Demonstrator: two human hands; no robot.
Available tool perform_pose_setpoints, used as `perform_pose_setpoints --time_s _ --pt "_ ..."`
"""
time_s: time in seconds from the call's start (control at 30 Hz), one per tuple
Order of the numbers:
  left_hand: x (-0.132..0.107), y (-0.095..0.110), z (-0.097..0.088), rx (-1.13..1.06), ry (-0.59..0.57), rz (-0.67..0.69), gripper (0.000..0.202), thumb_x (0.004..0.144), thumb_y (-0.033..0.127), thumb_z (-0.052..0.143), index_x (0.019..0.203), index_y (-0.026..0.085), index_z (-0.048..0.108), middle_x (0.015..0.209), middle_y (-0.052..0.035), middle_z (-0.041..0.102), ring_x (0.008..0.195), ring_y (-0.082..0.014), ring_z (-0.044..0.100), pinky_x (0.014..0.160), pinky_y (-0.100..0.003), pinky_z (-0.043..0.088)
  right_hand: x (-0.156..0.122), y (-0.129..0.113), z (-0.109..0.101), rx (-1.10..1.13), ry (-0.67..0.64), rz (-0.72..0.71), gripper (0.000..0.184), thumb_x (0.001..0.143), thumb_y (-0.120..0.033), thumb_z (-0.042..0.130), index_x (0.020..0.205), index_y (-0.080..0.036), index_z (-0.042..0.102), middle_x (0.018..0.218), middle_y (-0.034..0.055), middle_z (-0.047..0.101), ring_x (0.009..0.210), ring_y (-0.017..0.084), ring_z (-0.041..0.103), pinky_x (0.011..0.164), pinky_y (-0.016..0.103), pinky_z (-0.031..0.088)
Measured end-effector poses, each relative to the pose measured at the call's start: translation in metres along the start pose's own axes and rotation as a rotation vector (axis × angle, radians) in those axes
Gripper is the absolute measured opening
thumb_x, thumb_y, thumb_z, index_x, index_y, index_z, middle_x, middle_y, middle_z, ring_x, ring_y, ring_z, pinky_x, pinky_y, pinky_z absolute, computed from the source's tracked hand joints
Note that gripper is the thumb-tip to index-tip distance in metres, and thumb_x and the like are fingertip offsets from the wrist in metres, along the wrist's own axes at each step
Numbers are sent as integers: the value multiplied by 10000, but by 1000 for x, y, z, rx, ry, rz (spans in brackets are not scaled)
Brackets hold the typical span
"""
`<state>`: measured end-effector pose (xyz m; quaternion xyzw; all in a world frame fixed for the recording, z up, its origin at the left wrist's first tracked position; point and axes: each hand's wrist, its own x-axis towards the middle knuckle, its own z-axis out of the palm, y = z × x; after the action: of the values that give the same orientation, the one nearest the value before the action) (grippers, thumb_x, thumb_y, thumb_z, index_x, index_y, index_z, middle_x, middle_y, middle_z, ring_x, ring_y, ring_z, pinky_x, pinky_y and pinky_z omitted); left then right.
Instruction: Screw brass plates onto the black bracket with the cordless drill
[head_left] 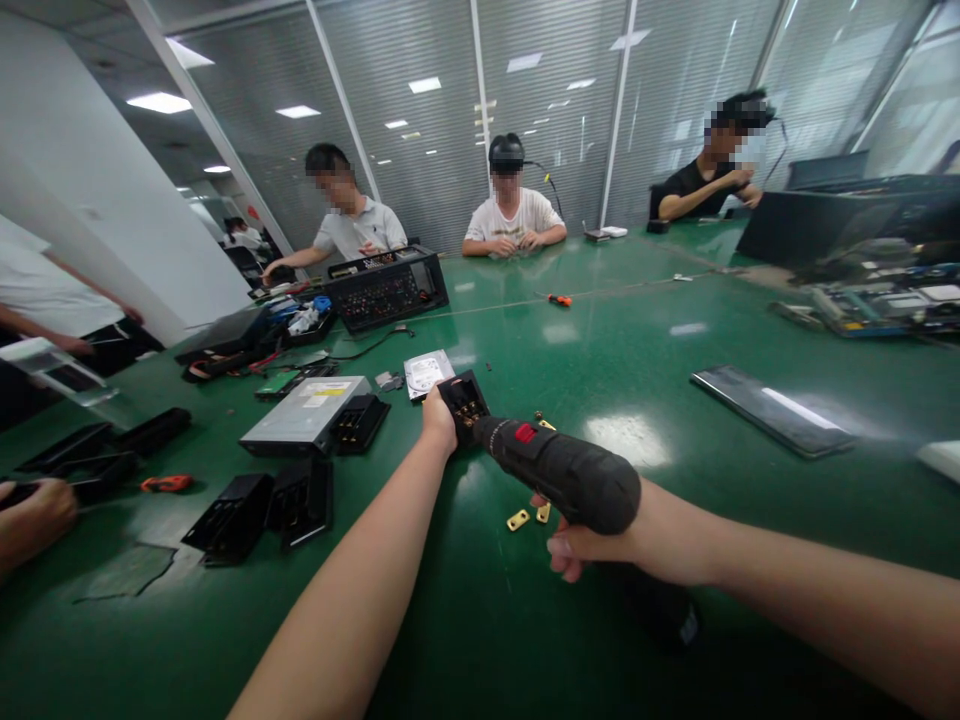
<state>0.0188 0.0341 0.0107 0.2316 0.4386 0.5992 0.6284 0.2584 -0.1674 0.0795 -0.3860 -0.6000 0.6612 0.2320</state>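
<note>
My left hand (439,422) grips a small black plastic housing (471,390) with brass-coloured metal parts inside, tilted up a little from the green table. A black cordless drill (570,472) with a red switch is in my right hand (645,540), its handle partly hidden below. The drill's nose points into the housing; whether the bit touches a screw cannot be seen. Under and beside the drill lie several flat brass plates (517,520) with holes. Just behind the housing is a hard drive (428,374).
Left of my arm lie similar black housings (234,515), an optical drive (300,415) and an orange screwdriver (166,484). A dark phone (769,408) is at right. Farther back are an open computer case (390,288) and another orange screwdriver (559,300). Several people sit or stand around the table.
</note>
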Motion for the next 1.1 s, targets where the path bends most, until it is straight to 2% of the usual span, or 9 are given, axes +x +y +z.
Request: perform_pose_setpoints --time_s 0.2,0.43,0.53,0.63,0.73,0.8,0.87,1.0,1.1 --pt "-1 1 -3 27 -22 -7 168 933 319 571 920 206 695 684 -51 702 575 -252 679 644 -370 593 -3 -8 4 39 -19 78 351 843 -368 1030 883 -216 716 732 -27 766 694 175 753 719 299 633" --pt "-7 5 0 35 22 -15 160 948 339 584 883 220 670 674 -47 713 545 -243 681 562 -345 577 -4 -20 7 -7 -20 141 402 825 -414 1000 845 -226 645 643 -76 657 594 120 585 616 236 527" --pt "-10 6 1 32 34 -27 140 922 340 619 887 215 670 668 -37 705 517 -233 662 539 -336 563 -2 -19 6 20 -26 128 370 826 -331 993 855 -229 638 633 -88 641 578 112 563 597 220 535" --pt "-12 8 2 40 31 -36 126 903 331 626 887 212 668 661 -41 696 500 -245 651 508 -345 542 3 -14 6 -3 -55 120 292 836 -202 944 830 -220 653 671 -80 646 596 115 617 576 199 543" --pt "-14 9 3 33 21 -41 152 900 352 649 916 206 691 665 -37 701 507 -243 650 527 -348 556 11 -3 7 -103 -51 89 230 809 -83 904 939 -209 763 662 -87 663 537 116 627 506 187 502" --pt "-14 9 3 38 25 -42 172 913 370 653 922 203 697 677 -42 710 515 -244 656 539 -353 562 16 5 8 -165 -42 78 367 806 -49 885 1122 -225 816 616 -102 667 475 117 611 466 185 460" --pt "-15 9 3 47 28 -42 181 927 383 648 909 207 688 686 -47 715 523 -249 666 539 -354 557 18 10 9 -206 -38 73 456 812 -48 880 1222 -238 820 583 -111 652 453 121 607 457 185 452" --pt "-15 10 3 45 16 -48 194 930 404 652 904 214 679 678 -42 710 511 -248 663 522 -349 543 19 14 9 -262 -58 84 352 832 -49 871 1134 -229 843 631 -86 668 490 121 636 477 186 484" --pt "-15 9 4 24 8 -59 202 903 409 676 920 208 692 678 -39 714 505 -244 658 519 -349 553 18 16 9 -238 -36 68 437 798 -41 871 1190 -232 857 646 -92 656 444 108 595 447 196 480"
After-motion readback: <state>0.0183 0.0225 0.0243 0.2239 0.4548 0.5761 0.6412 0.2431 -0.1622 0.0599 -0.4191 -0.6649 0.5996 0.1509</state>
